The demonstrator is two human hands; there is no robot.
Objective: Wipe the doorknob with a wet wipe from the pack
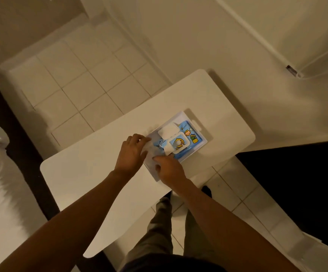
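Note:
A blue wet wipe pack [186, 141] with cartoon prints lies in a clear plastic tray [202, 143] on a small white table [92, 173]. Its white flip lid [168, 130] stands open. A pale wipe [150, 149] is stretched between my two hands over the pack's near-left end. My left hand [132, 152] pinches the wipe's upper edge. My right hand [170, 169] holds its lower edge with curled fingers. No doorknob is in view.
A white door [228, 36] and its frame stand behind the table, with a hinge [291, 69] at the right. Tiled floor [84, 85] lies to the left. A bed with white bedding [0, 183] is at far left, a dark surface [296, 183] at right.

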